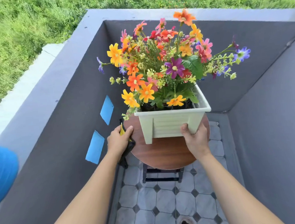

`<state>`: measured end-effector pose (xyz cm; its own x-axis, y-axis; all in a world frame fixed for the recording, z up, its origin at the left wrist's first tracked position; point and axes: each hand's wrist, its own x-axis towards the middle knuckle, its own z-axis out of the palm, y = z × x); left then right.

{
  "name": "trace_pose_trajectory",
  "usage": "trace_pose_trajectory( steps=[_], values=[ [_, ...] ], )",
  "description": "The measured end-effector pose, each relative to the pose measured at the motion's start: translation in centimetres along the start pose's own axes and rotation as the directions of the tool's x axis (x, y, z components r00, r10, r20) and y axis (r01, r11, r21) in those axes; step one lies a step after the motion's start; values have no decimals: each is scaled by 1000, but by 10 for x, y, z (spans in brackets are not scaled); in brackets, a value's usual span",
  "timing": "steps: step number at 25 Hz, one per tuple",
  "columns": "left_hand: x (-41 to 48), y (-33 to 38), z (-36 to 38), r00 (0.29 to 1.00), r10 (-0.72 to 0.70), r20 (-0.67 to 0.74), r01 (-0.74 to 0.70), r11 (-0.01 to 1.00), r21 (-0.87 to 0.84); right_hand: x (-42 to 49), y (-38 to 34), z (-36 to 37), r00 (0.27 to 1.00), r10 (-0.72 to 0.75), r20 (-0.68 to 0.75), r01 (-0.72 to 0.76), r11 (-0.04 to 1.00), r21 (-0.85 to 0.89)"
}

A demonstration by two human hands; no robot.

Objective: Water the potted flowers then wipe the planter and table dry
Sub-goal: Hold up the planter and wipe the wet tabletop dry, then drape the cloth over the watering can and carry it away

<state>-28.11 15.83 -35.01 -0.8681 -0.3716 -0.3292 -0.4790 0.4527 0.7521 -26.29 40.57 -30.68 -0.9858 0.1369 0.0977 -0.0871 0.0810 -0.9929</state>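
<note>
Planter (171,126): cream rectangular pot with ribbed front wall and corner legs, tilted, its near side raised clear of the tabletop; it sits over the far half of the table.
Flowers (160,64): mixed orange, yellow, pink, purple and blue blooms rising from dark soil, spreading well past the planter's rim.
Table (163,153): small round wooden top on a dark frame, standing on grey tiled floor (166,204) between dark grey walls.
Right hand (196,140): fingers wrapped round the planter's near right corner, thumb pressed on the front wall, gripping it.
Left hand (119,140): curled at the table's left edge, closed around a cloth.
Cloth (128,150): dark with a yellow part, bunched in the left hand, hanging below the table's left edge.
</note>
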Motion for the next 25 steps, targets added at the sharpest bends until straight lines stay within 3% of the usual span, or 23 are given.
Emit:
trace_pose_trajectory(
  steps=[3,8,12,22,25],
  values=[
    [-3,8,0,1000,-24,-17,25,999,26,-8,0,-7,998,-42,-57,33,990,-140],
    [-9,13,1,999,-33,-21,33,999,-31,-26,5,-6,977,-94,-191,52,975,-216],
    [-12,14,4,999,9,-37,-11,998,-63,-33,6,-9,968,-121,-219,70,971,-228],
    [-13,21,4,999,14,-39,-13,1000,19,-39,5,-14,978,-49,-201,1,973,-231],
    [-15,20,0,999,5,-41,-5,1000,13,-45,3,-14,975,42,-219,-85,978,-191]
  ],
)
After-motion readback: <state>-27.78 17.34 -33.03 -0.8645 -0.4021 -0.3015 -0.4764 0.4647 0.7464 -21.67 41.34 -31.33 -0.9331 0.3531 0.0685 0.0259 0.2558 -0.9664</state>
